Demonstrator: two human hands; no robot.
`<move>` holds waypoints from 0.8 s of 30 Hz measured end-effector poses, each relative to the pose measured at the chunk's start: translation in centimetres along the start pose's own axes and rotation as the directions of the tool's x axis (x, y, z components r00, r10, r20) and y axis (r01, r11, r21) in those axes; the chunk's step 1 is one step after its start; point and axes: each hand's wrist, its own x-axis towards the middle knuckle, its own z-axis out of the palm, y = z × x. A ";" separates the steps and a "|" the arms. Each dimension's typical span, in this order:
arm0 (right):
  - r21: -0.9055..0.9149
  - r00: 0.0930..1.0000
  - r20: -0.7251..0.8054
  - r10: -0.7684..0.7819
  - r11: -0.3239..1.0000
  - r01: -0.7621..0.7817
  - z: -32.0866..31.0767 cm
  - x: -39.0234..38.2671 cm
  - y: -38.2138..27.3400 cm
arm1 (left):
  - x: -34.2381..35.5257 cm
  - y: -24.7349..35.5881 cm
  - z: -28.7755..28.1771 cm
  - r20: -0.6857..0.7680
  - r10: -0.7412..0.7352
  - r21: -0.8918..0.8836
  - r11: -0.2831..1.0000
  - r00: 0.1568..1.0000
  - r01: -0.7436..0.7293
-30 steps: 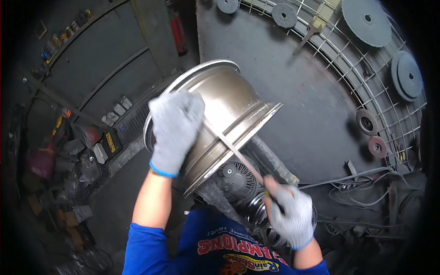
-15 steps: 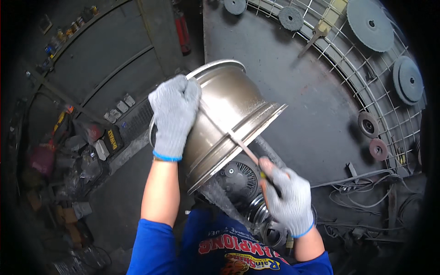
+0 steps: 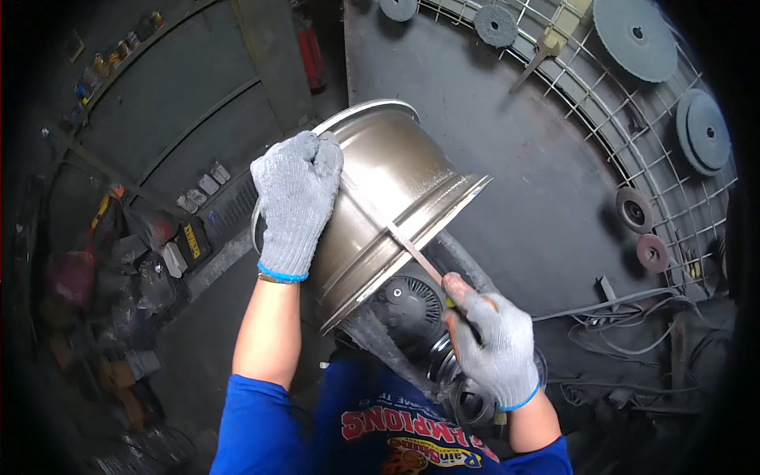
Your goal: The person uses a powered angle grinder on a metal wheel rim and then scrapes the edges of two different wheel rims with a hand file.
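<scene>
A bronze-grey metal wheel rim (image 3: 386,170) lies tilted on its side in front of me, with bare, scuffed lip edges. A long, narrow, flat file-like tool (image 3: 415,252) runs slantwise across its barrel and near lip. My right hand (image 3: 499,340), gloved in grey knit, is closed around the tool's lower end at the right. My left hand (image 3: 297,190), in a matching glove, is closed at the tool's upper end, over the left side of the wheel rim. Its fingertips are partly hidden.
Beneath the wheel rim stands a dark machine with a vented round housing (image 3: 412,305). Grey abrasive discs (image 3: 636,36) hang on a wire grid (image 3: 586,99) at the right, above cables (image 3: 625,336). Tools and bags crowd the left, and a red cylinder (image 3: 311,55) stands at the back.
Both hands and the file-like tool have shifted slightly left in the picture. The wheel rim and background have shifted a little too, and both hands keep their hold.
</scene>
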 end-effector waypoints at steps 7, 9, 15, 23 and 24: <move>0.013 0.996 -0.002 0.084 0.996 -0.084 -3.6 -10.3 0.2 | -4.1 3.6 1.0 0.167 0.347 -0.100 0.937 0.923 -0.334; -0.071 1.000 -0.013 -0.012 0.997 0.011 -3.0 -7.0 0.3 | -2.8 2.0 1.1 0.116 0.275 -0.103 0.959 0.954 -0.264; 0.001 0.999 0.009 -0.050 0.999 0.050 -0.6 0.5 0.4 | 1.3 -1.1 0.7 0.013 0.017 0.085 0.996 1.000 -0.018; -0.026 0.994 0.077 0.077 0.997 -0.075 -3.9 -5.5 0.9 | -2.2 2.5 0.8 0.177 0.166 -0.044 0.986 0.970 -0.160; -0.059 0.995 0.084 0.055 0.997 -0.050 -2.9 -2.6 0.7 | -0.9 1.4 0.8 0.163 0.002 -0.110 0.994 0.987 0.016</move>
